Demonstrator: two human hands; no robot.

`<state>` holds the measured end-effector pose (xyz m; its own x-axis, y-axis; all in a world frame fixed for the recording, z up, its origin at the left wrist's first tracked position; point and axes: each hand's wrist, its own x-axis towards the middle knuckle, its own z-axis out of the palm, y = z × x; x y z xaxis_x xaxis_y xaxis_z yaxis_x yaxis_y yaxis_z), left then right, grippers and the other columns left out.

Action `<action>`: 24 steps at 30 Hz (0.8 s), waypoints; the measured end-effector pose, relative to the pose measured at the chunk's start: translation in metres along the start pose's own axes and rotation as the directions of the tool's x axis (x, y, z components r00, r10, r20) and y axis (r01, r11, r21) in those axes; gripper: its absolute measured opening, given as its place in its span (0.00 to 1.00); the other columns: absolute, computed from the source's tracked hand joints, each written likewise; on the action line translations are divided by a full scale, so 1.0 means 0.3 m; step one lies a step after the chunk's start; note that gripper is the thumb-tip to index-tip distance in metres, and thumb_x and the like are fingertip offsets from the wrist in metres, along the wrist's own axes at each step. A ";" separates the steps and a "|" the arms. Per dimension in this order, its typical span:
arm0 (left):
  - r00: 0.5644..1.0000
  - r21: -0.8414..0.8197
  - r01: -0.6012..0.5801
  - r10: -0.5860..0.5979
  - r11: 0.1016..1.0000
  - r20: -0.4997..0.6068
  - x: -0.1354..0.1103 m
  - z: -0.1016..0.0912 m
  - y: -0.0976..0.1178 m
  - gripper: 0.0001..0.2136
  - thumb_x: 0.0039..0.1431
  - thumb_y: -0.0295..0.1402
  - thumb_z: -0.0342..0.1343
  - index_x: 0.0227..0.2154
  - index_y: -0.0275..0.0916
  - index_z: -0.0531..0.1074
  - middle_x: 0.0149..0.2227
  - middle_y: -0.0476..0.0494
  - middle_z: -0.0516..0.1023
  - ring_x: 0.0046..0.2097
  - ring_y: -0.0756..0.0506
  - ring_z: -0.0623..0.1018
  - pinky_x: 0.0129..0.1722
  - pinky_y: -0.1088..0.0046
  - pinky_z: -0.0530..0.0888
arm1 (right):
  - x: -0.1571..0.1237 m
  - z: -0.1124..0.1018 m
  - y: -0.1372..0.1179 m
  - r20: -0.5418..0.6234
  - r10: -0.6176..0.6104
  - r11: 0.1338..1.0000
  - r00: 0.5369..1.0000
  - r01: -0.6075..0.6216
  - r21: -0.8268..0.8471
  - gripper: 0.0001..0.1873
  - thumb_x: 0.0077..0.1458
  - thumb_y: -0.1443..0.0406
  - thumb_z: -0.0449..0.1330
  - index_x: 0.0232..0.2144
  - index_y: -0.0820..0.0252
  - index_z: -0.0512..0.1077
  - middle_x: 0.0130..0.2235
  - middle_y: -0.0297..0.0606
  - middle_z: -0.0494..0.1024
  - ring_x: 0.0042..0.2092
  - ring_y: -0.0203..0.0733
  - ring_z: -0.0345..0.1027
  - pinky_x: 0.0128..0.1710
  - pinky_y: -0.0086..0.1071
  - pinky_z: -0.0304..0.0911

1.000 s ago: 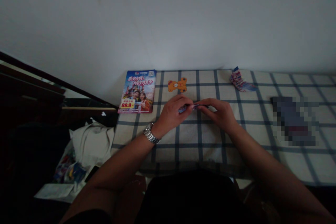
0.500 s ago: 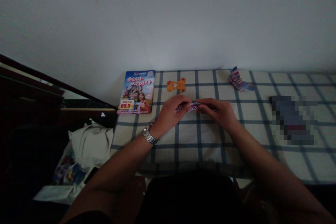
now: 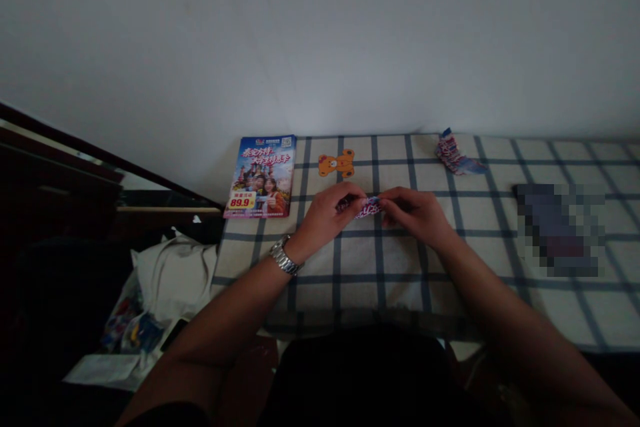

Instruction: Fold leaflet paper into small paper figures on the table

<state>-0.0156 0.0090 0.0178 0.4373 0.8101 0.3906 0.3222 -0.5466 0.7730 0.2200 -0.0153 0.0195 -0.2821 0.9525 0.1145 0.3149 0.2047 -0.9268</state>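
**Two hands pinch a folded paper over a checked tablecloth**

A person's left hand (image 3: pixel 327 213) and right hand (image 3: pixel 415 213) meet above the middle of a table (image 3: pixel 380 260) covered in a cream cloth with dark blue checks. Between them sits a small folded paper (image 3: pixel 367 207), printed in pink, white and blue. The fingertips of each hand are pressed together on one end of it, the left hand pinching its left end and the right hand its right end. The paper is held just above the cloth, roughly midway between the table's far and near edges; whether it touches the cloth cannot be told. A metal watch (image 3: pixel 284 257) circles the left wrist.

At the table's far left corner lies a colourful leaflet (image 3: pixel 262 175), flat and face up. Just beside it, toward the far edge, lies an orange bear cutout (image 3: pixel 337 163). Further right along the far edge rests another folded paper piece (image 3: pixel 454 153) in the same print. Off the table's left edge, a pale cloth bag (image 3: pixel 173 273) slumps on the floor.
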 end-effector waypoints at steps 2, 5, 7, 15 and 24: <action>1.000 -0.017 0.006 -0.005 1.000 0.026 -0.002 0.003 0.000 0.06 0.72 0.37 0.57 0.41 0.41 0.75 0.37 0.49 0.80 0.37 0.50 0.79 0.40 0.73 0.75 | 0.002 0.003 -0.001 0.018 -0.019 1.000 1.000 0.019 -0.024 0.16 0.67 0.53 0.63 0.45 0.58 0.81 0.33 0.37 0.85 0.30 0.39 0.79 0.30 0.31 0.72; 0.998 -0.005 0.011 -0.011 1.000 0.060 -0.004 0.008 0.001 0.06 0.73 0.37 0.57 0.42 0.41 0.75 0.38 0.48 0.80 0.38 0.49 0.79 0.41 0.72 0.75 | 0.005 0.008 0.002 0.043 -0.062 0.993 0.997 0.066 -0.101 0.14 0.68 0.54 0.61 0.41 0.57 0.81 0.34 0.36 0.85 0.33 0.39 0.79 0.34 0.32 0.71; 0.998 0.010 0.016 -0.016 1.000 0.068 -0.003 0.009 0.002 0.06 0.73 0.37 0.56 0.42 0.41 0.75 0.38 0.48 0.81 0.39 0.49 0.79 0.42 0.72 0.75 | 0.007 0.011 0.006 0.043 -0.089 0.986 0.995 0.094 -0.139 0.13 0.69 0.55 0.61 0.40 0.56 0.80 0.34 0.36 0.85 0.34 0.39 0.79 0.35 0.32 0.71; 0.994 -0.019 0.070 -0.068 0.997 0.090 -0.001 0.005 0.014 0.05 0.71 0.36 0.59 0.41 0.41 0.76 0.36 0.50 0.82 0.37 0.50 0.80 0.39 0.74 0.74 | 0.006 0.017 0.006 0.014 -0.126 0.983 0.992 0.127 -0.132 0.11 0.69 0.57 0.60 0.39 0.56 0.79 0.35 0.35 0.84 0.35 0.38 0.77 0.36 0.31 0.68; 0.988 -0.084 0.120 -0.111 0.989 0.105 -0.002 0.010 0.025 0.03 0.68 0.32 0.60 0.39 0.40 0.77 0.35 0.50 0.82 0.35 0.51 0.80 0.37 0.75 0.74 | 0.006 0.030 0.005 0.040 -0.065 0.998 0.997 0.064 0.010 0.11 0.69 0.57 0.60 0.37 0.56 0.77 0.33 0.35 0.81 0.33 0.39 0.75 0.34 0.32 0.68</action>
<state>-0.0110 0.0038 0.0218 0.4844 0.8390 0.2480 0.3007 -0.4258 0.8534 0.2120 -0.0152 0.0151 -0.3380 0.9275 0.1599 0.2869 0.2633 -0.9210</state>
